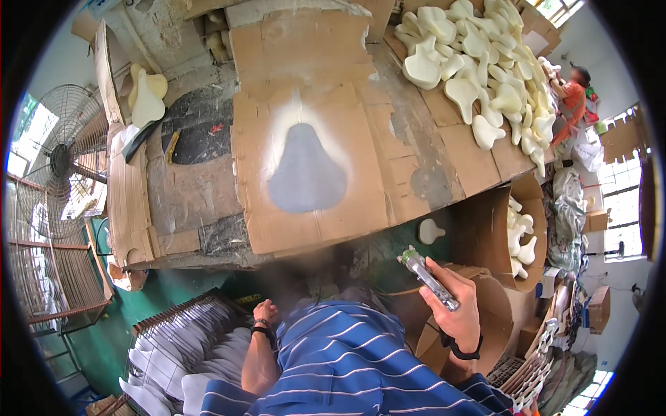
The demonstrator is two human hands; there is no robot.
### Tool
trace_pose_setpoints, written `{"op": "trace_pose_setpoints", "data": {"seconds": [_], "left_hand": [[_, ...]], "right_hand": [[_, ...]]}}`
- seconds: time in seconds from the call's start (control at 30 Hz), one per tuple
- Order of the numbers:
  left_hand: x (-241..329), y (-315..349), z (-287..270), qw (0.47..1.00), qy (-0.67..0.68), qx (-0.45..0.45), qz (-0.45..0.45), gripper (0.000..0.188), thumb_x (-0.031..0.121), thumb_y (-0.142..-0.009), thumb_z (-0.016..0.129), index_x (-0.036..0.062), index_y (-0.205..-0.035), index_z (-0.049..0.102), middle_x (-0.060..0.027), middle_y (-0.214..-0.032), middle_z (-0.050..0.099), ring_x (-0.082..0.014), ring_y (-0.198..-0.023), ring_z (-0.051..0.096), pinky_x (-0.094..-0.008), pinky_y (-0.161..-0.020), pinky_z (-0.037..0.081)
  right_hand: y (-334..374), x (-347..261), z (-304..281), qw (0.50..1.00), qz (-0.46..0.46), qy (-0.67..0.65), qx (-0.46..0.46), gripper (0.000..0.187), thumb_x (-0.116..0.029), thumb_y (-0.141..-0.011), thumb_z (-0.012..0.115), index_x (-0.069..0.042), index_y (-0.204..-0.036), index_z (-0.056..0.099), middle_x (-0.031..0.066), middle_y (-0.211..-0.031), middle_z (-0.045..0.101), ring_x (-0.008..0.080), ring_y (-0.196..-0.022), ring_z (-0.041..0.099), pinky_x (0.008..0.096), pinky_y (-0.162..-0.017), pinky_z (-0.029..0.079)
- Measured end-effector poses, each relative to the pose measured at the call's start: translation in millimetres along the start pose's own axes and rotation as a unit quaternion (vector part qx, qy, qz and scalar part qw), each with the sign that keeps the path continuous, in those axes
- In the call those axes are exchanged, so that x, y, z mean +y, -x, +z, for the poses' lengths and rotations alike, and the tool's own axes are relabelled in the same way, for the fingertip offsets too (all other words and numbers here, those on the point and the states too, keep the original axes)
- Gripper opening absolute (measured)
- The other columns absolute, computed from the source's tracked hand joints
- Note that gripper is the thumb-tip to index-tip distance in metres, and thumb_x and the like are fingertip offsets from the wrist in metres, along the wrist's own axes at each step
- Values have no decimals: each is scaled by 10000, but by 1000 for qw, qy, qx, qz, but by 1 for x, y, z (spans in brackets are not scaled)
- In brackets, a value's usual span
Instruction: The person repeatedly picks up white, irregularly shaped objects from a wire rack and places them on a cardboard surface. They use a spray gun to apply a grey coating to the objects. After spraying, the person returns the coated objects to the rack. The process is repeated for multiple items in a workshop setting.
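Observation:
In my right hand (454,305), off the table's front edge, is a silver spray gun (428,279) with a green part near its tip. My fingers are wrapped round its body. My left hand (265,310) hangs low beside my striped shirt, its fingers curled together with nothing seen in them. A grey saddle-shaped sheet (307,170) lies flat on the brown cardboard (361,201) in the middle of the table, and a pale, powdery halo surrounds it. Neither hand touches the sheet.
Cream foam saddle pieces (479,69) are heaped at the far right, with others in a cardboard drum (479,232). White saddle-shaped pieces (166,353) fill a wire rack at lower left. A large fan (60,161) stands left. Another person (571,104) works at far right.

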State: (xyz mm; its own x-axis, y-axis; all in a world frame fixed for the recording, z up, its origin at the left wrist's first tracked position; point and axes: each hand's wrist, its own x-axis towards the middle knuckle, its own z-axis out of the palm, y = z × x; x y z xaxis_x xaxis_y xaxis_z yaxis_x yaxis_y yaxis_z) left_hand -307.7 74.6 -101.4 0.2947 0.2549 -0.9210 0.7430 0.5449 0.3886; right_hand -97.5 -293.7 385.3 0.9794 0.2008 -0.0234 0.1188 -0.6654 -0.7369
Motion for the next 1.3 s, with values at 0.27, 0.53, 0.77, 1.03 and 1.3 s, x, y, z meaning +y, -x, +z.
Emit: {"op": "trace_pose_setpoints", "data": {"seconds": [0.27,0.53,0.77,1.03,1.3], "left_hand": [[32,-7,18,999,25,12,20,373,303,-923,660,67,-1202,583,-65,-851,643,-222,-739,678,-422,-655,602],[9,-12,12,1000,11,17,4,359,277,-903,669,51,-1177,616,-60,-811,642,-200,-687,661,-424,-662,609],[7,5,18,999,-33,20,-7,335,237,-892,673,35,-1156,638,-46,-742,612,-143,-585,577,-358,-609,587],[13,-15,19,998,-62,17,27,362,279,-905,659,40,-1176,632,-66,-802,652,-161,-624,621,-345,-541,555],[50,-12,40,998,-37,-9,51,371,293,-928,670,39,-1189,598,-94,-848,669,-230,-698,681,-403,-597,593]], "right_hand": [[-2,-8,-1,998,-50,-25,-1,503,42,-779,741,19,-1269,631,166,-875,676,264,-684,641,312,-633,502],[1,-14,-11,998,-23,-33,-41,488,18,-766,729,31,-1247,645,153,-920,699,229,-764,671,290,-724,514],[7,6,-3,999,30,-27,-10,481,34,-766,734,50,-1237,637,184,-925,686,279,-764,680,316,-719,527],[5,3,21,997,24,-72,15,464,26,-799,719,30,-1256,635,180,-918,688,268,-755,674,310,-703,515],[14,22,9,998,28,-48,32,429,-7,-818,713,62,-1234,635,160,-867,680,230,-692,634,303,-659,492]]}}
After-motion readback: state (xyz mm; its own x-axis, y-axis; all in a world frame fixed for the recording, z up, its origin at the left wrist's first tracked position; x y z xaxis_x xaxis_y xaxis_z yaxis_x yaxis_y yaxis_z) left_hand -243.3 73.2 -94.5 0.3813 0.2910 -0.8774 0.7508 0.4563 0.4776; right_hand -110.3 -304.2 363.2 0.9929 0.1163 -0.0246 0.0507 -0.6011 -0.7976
